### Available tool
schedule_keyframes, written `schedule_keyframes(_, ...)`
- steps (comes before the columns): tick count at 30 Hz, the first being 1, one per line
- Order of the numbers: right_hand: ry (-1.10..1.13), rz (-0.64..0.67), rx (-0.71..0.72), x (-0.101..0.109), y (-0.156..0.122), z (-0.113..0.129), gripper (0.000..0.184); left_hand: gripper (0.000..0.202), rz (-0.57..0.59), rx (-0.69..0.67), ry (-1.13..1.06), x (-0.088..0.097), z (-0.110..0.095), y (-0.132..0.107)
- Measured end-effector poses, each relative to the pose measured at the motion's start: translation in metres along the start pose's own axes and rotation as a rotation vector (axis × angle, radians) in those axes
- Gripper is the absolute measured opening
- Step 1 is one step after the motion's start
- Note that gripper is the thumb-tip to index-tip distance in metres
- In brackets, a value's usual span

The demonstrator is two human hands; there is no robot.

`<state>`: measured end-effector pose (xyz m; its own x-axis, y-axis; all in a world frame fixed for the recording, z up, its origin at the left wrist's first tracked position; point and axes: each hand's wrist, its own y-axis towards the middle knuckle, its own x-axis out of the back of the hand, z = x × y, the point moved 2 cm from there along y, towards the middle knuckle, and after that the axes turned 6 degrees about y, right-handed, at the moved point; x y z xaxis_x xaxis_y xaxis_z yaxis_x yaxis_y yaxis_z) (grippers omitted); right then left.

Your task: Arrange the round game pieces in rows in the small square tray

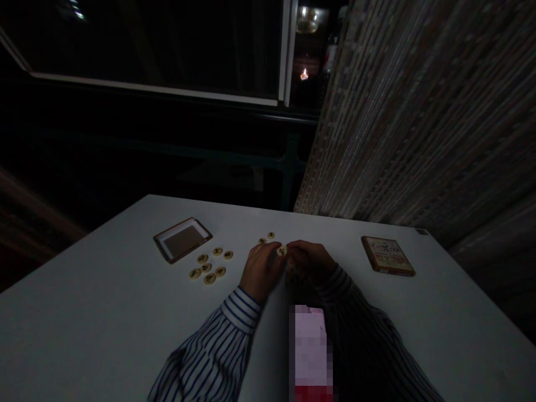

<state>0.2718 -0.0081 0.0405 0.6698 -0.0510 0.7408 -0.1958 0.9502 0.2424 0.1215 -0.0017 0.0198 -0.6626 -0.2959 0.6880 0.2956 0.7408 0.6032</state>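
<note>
A round xiangqi piece [282, 250] with a dark character stands between the fingertips of my two hands. My left hand [260, 272] pinches it from the left. From the right, my right hand [310, 260] has its closed fingers at the piece's edge. More pieces lie in the shadow under my right hand, too dark to make out well. Beyond my left hand are two loose pieces, one of them a single xiangqi piece [271, 235] set farther back. Several more discs, among them a xiangqi piece [205, 268], lie in a cluster to the left.
An open shallow box [170, 258] rests at the back left of the white table [125, 312]. A closed, printed box [389, 256] lies at the right. Nearest me is a blurred-out phone-like object [310, 346]. A bead curtain [377, 111] hangs behind the table's right side.
</note>
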Motion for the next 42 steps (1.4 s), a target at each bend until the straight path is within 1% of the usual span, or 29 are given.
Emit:
schedule_keyframes(5, 0.079, -0.039, -0.047, 0.003, 0.000, -0.001, 0.021, 0.023, -0.021, 0.064, -0.097, -0.011, -0.002, -0.001)
schedule_keyframes(12, 0.135, -0.013, -0.060, 0.002, 0.004, -0.006, 0.018, 0.024, -0.038, 0.084, -0.148, -0.017, -0.001, -0.003)
schedule_keyframes(17, 0.260, 0.013, -0.006, 0.003, 0.004, -0.012, 0.016, 0.025, -0.049, 0.140, -0.213, -0.018, -0.002, -0.007)
schedule_keyframes(20, 0.325, 0.030, 0.051, 0.005, 0.002, -0.013, 0.016, 0.024, -0.040, 0.208, -0.318, -0.018, -0.002, -0.011)
schedule_keyframes(23, 0.370, 0.058, 0.094, 0.007, 0.001, -0.014, 0.019, 0.022, -0.038, 0.305, -0.430, -0.018, -0.002, -0.014)
schedule_keyframes(25, 0.389, 0.068, 0.094, 0.006, 0.001, -0.015, 0.020, 0.021, -0.059, 0.376, -0.487, -0.018, -0.002, -0.016)
schedule_keyframes(28, 0.416, 0.048, 0.069, 0.003, 0.000, -0.016, 0.020, 0.019, -0.093, 0.455, -0.549, -0.019, -0.002, -0.017)
schedule_keyframes(31, 0.453, 0.052, 0.048, 0.001, 0.000, -0.015, 0.019, 0.019, -0.084, 0.491, -0.582, -0.019, -0.003, -0.018)
schedule_keyframes(36, 0.435, 0.070, 0.061, 0.001, 0.000, -0.012, 0.018, 0.016, -0.055, 0.528, -0.589, -0.017, -0.005, -0.016)
schedule_keyframes(42, 0.401, 0.047, 0.055, -0.003, -0.001, -0.020, 0.019, 0.015, -0.068, 0.615, -0.650, -0.015, -0.004, -0.013)
